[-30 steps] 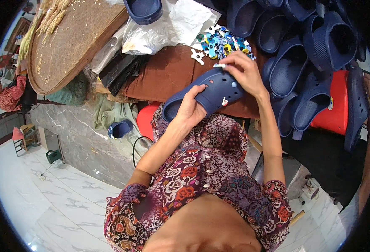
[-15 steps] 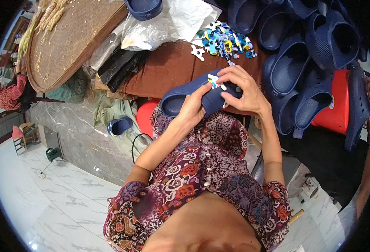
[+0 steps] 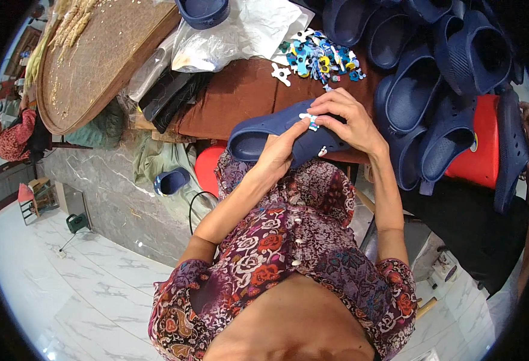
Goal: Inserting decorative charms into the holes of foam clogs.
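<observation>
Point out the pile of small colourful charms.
In the head view the pile of colourful charms lies upper centre on the brown cloth, just beyond the navy clog held in both hands, beside the stacked navy clogs on the right.

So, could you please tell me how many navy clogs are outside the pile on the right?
3: the held clog, a clog at the top edge, a clog down on the floor; more may be hidden.

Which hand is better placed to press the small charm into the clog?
Right hand: its fingers pinch the white charm on top of the clog. The left hand is busy gripping the clog from beneath.
</observation>
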A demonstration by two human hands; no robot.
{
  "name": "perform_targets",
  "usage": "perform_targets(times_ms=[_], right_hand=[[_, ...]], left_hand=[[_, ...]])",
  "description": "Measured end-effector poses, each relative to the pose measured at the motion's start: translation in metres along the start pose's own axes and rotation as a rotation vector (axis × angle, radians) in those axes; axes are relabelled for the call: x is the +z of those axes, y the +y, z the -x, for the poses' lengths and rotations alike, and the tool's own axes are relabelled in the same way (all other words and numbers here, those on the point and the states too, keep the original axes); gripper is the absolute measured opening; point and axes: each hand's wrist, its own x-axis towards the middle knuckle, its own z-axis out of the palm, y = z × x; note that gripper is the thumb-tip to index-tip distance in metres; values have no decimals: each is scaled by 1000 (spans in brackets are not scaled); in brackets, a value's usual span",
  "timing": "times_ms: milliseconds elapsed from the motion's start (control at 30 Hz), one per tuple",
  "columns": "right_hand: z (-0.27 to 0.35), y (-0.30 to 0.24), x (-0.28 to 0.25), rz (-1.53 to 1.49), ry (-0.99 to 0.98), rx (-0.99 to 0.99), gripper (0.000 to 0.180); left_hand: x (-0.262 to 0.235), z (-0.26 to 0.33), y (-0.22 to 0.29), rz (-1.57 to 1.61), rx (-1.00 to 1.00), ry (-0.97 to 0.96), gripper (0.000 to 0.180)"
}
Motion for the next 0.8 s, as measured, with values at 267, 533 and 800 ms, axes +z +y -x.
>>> perform_targets(times_ms=[267,533,800], right_hand=[[6,12,2,-95,47,152,41],[-1,24,-9,-307,-167,414,56],[-3,31,-6,-320,-207,389,53]], left_hand=[[-3,-2,-8,-116,73,-1,29],[0,-5,-13,-266,237,-40,37],[-4,-6,-18,-316,255,-54,36]])
